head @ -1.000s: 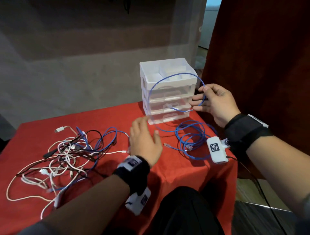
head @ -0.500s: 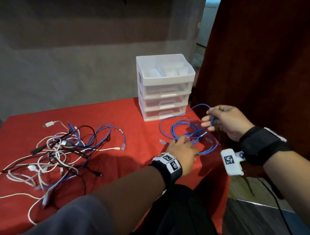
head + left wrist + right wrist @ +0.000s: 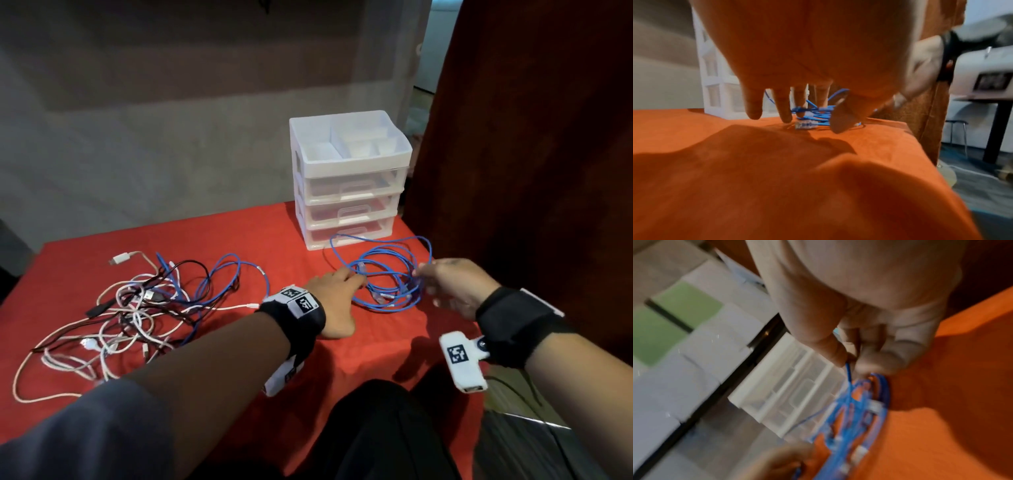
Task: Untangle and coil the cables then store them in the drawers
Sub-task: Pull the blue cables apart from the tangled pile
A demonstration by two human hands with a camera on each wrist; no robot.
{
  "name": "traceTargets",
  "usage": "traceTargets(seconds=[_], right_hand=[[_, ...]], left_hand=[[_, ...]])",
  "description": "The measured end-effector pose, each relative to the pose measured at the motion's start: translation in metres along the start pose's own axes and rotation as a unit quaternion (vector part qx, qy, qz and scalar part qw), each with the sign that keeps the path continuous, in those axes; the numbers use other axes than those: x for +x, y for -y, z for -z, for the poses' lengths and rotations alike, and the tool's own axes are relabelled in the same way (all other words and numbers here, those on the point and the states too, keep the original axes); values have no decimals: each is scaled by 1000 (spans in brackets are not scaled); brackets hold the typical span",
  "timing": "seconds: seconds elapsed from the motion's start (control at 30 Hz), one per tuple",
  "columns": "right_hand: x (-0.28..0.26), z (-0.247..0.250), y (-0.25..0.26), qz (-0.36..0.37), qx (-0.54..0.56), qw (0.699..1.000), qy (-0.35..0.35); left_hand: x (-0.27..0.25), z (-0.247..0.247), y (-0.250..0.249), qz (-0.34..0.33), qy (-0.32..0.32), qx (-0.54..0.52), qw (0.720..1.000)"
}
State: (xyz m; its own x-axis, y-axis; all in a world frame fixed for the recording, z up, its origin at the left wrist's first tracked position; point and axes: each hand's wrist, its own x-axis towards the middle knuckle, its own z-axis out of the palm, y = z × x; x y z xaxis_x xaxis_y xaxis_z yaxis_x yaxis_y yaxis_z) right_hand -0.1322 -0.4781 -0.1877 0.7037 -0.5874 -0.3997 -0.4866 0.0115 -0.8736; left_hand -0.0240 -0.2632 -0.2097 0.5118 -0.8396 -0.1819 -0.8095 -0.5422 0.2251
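Observation:
A blue network cable (image 3: pixel 387 284) lies in loose loops on the red cloth, in front of the white drawer unit (image 3: pixel 349 178). My left hand (image 3: pixel 352 284) reaches to the coil's left side. In the left wrist view its straight fingers (image 3: pixel 786 112) touch the blue strands beside a clear plug (image 3: pixel 804 125). My right hand (image 3: pixel 423 275) is at the coil's right side; in the right wrist view its thumb and finger pinch a strand of the blue cable (image 3: pixel 848 373) just above the loops. All three drawers of the drawer unit (image 3: pixel 789 391) are closed.
A tangle of white, black and blue cables (image 3: pixel 137 308) lies on the left half of the table. The table's right edge (image 3: pixel 431 246) runs close behind the coil, next to a dark red curtain (image 3: pixel 531 137). The unit's open top tray (image 3: pixel 346 144) has dividers.
My right hand has brought the raised blue loop down from in front of the drawers onto the coil. My left hand has moved right from the table's middle to the coil.

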Motion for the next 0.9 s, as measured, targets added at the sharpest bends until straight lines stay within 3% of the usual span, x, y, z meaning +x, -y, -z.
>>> traceTargets(seconds=[0.07, 0.2, 0.27, 0.33, 0.4, 0.47, 0.63, 0.73, 0.8, 0.9], right_hand=[[7, -2, -18, 14, -56, 998, -36], [-2, -2, -26, 46, -190, 980, -26], [-9, 3, -18, 74, -358, 931, -23], [-18, 6, -6, 105, -476, 869, -84], [-31, -1, 7, 155, -477, 852, -148], [-43, -21, 17, 223, -438, 858, -148], [-64, -109, 28, 350, -325, 879, -5], [-58, -178, 27, 347, -316, 873, 131], [-59, -217, 27, 334, -334, 853, 222], [-61, -244, 28, 324, -360, 832, 269]], left_hand=[[-9, -3, 3, -13, -9, -70, 997], [-34, -4, 13, -45, -108, -173, 978], [-49, 1, 22, -43, -133, -165, 976], [-65, 7, 34, -26, -137, -147, 979], [-82, 16, 50, 2, -136, -115, 984], [-100, 24, 66, 34, -146, -70, 986], [-144, 29, 108, 123, -144, -20, 982], [-149, 34, 123, 167, -128, -37, 977], [-136, 41, 118, 200, -140, -31, 969], [-113, 41, 109, 214, -115, -44, 969]])
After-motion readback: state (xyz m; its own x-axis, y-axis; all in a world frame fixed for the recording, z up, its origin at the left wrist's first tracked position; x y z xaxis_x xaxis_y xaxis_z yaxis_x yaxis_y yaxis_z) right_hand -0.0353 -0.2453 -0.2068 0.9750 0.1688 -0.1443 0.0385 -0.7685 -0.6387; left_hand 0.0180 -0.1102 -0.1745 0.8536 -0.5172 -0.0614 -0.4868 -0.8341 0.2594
